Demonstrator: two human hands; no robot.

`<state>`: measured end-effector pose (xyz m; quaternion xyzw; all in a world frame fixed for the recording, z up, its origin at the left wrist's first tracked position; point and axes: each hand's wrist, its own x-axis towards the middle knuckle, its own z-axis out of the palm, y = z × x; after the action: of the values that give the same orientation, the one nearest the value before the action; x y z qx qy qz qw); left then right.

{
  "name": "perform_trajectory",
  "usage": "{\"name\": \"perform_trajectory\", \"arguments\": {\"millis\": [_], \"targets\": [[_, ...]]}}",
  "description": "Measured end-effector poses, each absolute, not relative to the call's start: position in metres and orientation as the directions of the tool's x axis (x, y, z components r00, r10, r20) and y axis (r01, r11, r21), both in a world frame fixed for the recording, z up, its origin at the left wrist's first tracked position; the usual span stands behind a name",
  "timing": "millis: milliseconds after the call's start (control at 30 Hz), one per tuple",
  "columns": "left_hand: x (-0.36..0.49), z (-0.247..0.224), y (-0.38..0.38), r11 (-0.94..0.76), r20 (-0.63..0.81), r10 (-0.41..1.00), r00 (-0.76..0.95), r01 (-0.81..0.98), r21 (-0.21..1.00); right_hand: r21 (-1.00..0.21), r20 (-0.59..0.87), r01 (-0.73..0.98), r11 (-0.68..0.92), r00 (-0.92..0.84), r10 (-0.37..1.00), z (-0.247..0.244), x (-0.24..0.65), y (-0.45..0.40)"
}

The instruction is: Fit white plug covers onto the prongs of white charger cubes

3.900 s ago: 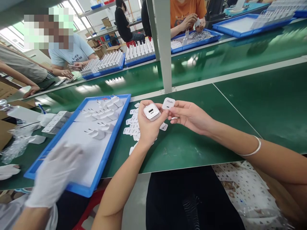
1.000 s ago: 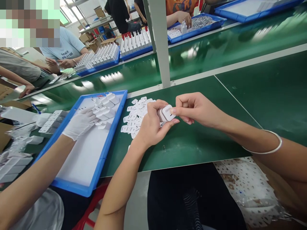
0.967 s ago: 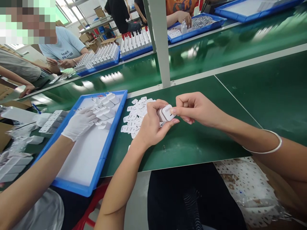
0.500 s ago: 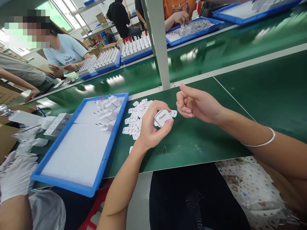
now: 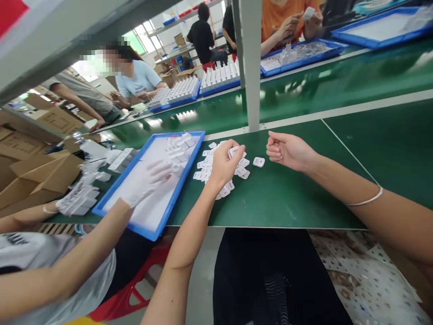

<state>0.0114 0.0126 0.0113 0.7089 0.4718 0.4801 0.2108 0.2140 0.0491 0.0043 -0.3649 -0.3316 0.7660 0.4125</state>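
Note:
My left hand (image 5: 225, 167) is closed around a small white printed cover (image 5: 232, 152), with the thumb across it; part of the piece is hidden by the fingers. Under and around that hand spreads a pile of white printed covers (image 5: 241, 170) on the green table. One loose white cover (image 5: 259, 161) lies apart, between the pile and my right hand (image 5: 287, 151). The right hand hovers above the table with its fingers curled in, and I see nothing in them.
A blue-rimmed tray (image 5: 162, 221) holding white plug adapters (image 5: 184, 143) stands to the left, with a co-worker's white-gloved hand (image 5: 145, 183) over it. A metal post (image 5: 252, 90) rises at the table's back edge. Beyond it, more blue trays (image 5: 219, 90) and people line the far side.
My view has swung left, so things sit further right. My left hand has tilted the cover, and its print no longer reads clearly. A co-worker's gloved hand has come over the tray.

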Motion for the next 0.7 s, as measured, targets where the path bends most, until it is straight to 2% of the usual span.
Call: {"name": "perform_trajectory", "arguments": {"millis": [100, 200, 333, 400, 500, 600, 667, 700], "targets": [[0.015, 0.019, -0.002, -0.401, 0.462, 0.887, 0.011, 0.516, 0.757, -0.782, -0.342, -0.404, -0.475, -0.359, 0.868, 0.004, 0.216, 0.052], [0.016, 0.022, -0.036, -0.388, 0.466, 0.885, 0.007, 0.567, 0.727, -0.768, -0.357, -0.419, -0.484, -0.348, 0.867, 0.004, 0.218, 0.053], [-0.005, 0.020, -0.094, -0.223, 0.303, 0.953, -0.003, 0.669, 0.709, -0.759, -0.358, -0.430, -0.488, -0.351, 0.865, 0.005, 0.218, 0.052], [-0.028, 0.025, -0.117, -0.096, 0.234, 0.969, -0.080, 0.749, 0.655, -0.751, -0.365, -0.429, -0.502, -0.364, 0.857, 0.006, 0.216, 0.052], [-0.070, 0.041, -0.133, 0.158, 0.215, 0.935, -0.281, 0.875, 0.457, -0.737, -0.386, -0.412, -0.535, -0.394, 0.834, 0.006, 0.213, 0.051], [-0.113, 0.061, -0.135, 0.407, 0.174, 0.892, -0.417, 0.909, 0.093, -0.735, -0.398, -0.396, -0.551, -0.407, 0.822, 0.005, 0.211, 0.052], [-0.141, 0.070, -0.136, 0.492, 0.036, 0.870, -0.491, 0.863, -0.112, -0.736, -0.398, -0.395, -0.550, -0.405, 0.823, 0.003, 0.211, 0.053], [-0.154, 0.072, -0.137, 0.510, -0.067, 0.848, -0.525, 0.845, -0.164, -0.736, -0.398, -0.395, -0.549, -0.404, 0.824, 0.002, 0.211, 0.054]]}}
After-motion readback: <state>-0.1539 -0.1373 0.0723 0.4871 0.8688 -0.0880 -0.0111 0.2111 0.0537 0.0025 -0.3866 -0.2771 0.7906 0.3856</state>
